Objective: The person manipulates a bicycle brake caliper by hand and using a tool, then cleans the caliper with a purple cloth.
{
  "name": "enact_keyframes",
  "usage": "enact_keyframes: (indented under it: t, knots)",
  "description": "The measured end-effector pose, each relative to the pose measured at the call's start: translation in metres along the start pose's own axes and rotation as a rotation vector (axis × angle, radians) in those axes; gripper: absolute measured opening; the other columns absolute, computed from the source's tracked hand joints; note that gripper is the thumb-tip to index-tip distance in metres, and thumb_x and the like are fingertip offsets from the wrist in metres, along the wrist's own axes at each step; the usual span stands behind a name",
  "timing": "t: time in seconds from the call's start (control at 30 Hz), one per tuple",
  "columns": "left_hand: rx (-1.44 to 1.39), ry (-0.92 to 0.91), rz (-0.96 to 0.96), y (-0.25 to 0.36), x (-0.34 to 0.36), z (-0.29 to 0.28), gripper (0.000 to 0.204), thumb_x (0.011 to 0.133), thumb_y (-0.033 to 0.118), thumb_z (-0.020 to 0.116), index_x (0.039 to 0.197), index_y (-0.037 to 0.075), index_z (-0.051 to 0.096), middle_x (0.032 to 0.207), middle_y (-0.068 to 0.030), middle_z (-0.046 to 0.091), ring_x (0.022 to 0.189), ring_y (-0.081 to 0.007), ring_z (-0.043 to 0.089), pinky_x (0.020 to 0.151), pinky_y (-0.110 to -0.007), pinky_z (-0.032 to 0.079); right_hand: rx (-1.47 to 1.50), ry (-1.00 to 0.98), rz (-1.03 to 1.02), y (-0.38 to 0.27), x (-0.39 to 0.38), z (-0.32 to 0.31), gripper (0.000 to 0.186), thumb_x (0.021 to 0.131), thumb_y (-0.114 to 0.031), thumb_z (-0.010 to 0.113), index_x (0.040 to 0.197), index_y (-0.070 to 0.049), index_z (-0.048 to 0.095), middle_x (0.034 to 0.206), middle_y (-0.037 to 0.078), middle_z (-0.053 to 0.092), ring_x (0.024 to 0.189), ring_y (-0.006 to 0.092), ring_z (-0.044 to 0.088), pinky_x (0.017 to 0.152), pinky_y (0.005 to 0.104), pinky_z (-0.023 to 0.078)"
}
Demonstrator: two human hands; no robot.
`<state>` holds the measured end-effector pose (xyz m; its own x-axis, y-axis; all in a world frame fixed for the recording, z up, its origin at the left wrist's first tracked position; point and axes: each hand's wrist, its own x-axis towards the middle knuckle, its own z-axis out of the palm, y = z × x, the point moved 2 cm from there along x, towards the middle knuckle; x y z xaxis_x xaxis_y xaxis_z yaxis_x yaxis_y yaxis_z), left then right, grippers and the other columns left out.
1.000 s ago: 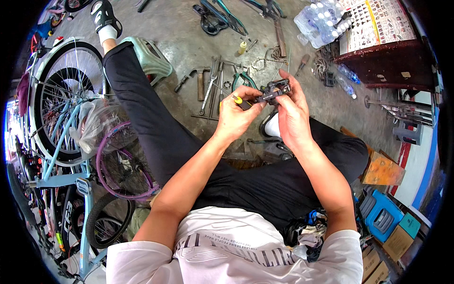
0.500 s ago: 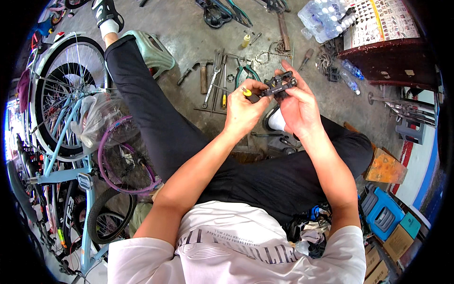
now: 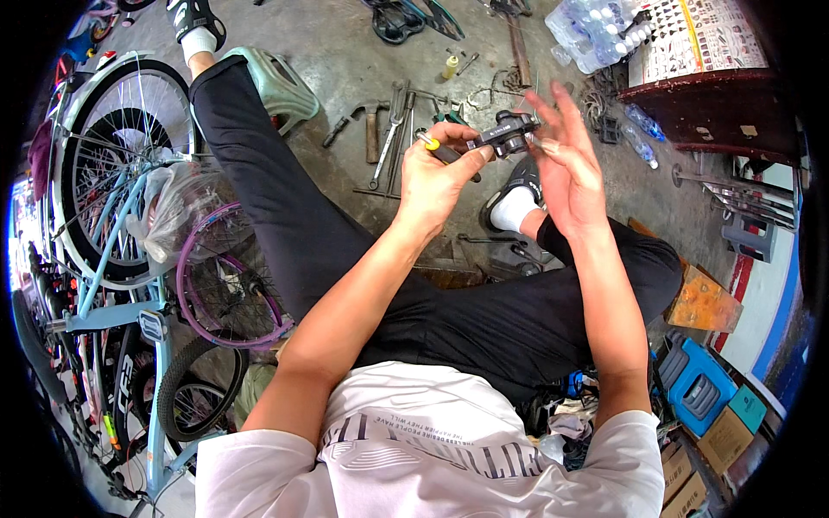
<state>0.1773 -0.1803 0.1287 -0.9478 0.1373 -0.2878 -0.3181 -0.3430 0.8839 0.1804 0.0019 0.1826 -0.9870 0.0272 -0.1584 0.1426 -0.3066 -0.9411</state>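
My left hand is closed around one end of a small black bicycle part, perhaps a brake or gear fitting; its exact kind is hard to tell. Tucked in the same hand is a screwdriver with a black and yellow handle. At the part's other end is my right hand, its fingers stretched and spread, slightly blurred. Its thumb lies close to the part; whether they touch I cannot tell. On the floor beyond lie a hammer, a wrench and green-handled pliers.
To the left stand a light-blue bicycle frame, a spoked wheel and a purple rim. A pale green stool is beside my left leg. At right are a dark red cabinet, water bottles and a blue plastic case.
My right hand has opened and drawn slightly right, off the black part. The left hand has shifted a little left and turned the part. My right foot shows more now.
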Motion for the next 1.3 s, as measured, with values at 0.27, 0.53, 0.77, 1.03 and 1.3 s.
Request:
enact_keyframes:
  t: [0.27,0.53,0.77,1.03,1.3]
  knots:
    - [-0.108,0.014,-0.085,0.005,0.000,-0.002,0.026,0.089,0.012,0.081,0.109,0.008,0.066,0.093,-0.0058,0.078,0.081,-0.0071,0.067,0.067,-0.023,0.042,-1.178,0.113,-0.725,-0.040,-0.017,0.002,0.036,0.081,-0.018,0.073,0.115,-0.010,0.076,0.099,0.012,0.058,0.096,0.0298,0.057,0.091,0.0411,0.045]
    - [-0.092,0.010,-0.080,0.010,-0.002,0.004,0.026,0.089,0.009,0.080,0.111,0.005,0.066,0.094,-0.0041,0.075,0.082,-0.0081,0.067,0.069,-0.024,0.046,-1.439,0.001,-0.826,-0.038,-0.014,0.018,0.040,0.075,-0.025,0.081,0.112,-0.011,0.076,0.080,0.003,0.053,0.076,0.0228,0.054,0.076,0.0391,0.039]
    - [0.069,0.016,0.035,0.010,0.000,0.005,0.019,0.089,0.005,0.078,0.105,0.002,0.069,0.088,-0.0024,0.072,0.080,-0.0081,0.065,0.070,-0.024,0.049,-1.498,-0.046,-0.805,-0.037,-0.012,0.018,0.037,0.077,-0.028,0.082,0.109,-0.010,0.075,0.079,0.003,0.054,0.075,0.0234,0.054,0.078,0.0394,0.041]
    - [0.282,0.024,-0.038,0.026,-0.001,-0.001,0.016,0.085,0.008,0.080,0.096,0.001,0.072,0.079,-0.0010,0.069,0.072,-0.0071,0.062,0.066,-0.024,0.047,-1.575,-0.177,-0.982,-0.036,-0.006,0.013,0.037,0.073,-0.025,0.086,0.104,-0.010,0.075,0.073,0.000,0.054,0.070,0.0228,0.054,0.080,0.0410,0.044]
    - [0.470,0.194,0.091,0.045,-0.012,0.008,0.020,0.084,0.012,0.081,0.094,0.000,0.071,0.076,-0.0016,0.068,0.071,-0.0065,0.061,0.063,-0.026,0.049,-1.162,0.118,-0.635,-0.019,-0.012,0.003,0.055,0.073,-0.023,0.091,0.119,-0.007,0.067,0.093,0.004,0.061,0.085,0.0196,0.060,0.088,0.0374,0.047]
